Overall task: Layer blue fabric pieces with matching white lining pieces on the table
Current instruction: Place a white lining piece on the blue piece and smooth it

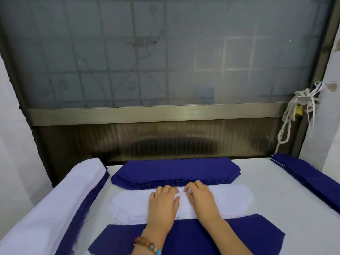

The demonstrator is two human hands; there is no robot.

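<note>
A stack of white lining pieces [230,199] lies in the middle of the table. My left hand [162,203] and my right hand [201,197] both rest on top of it, side by side, fingertips curled at the far edge of the top piece as if pinching it. Behind the lining sits a stack of blue fabric pieces [174,172]. A single blue piece [185,240] lies nearest me, under my forearms, partly over white lining.
A tall pile of layered white and blue pieces [60,197] runs along the left. Another blue stack [311,173] lies at the right edge. A glass panel and metal frame [156,113] stand behind the table [276,183]. A knotted cord [292,115] hangs at right.
</note>
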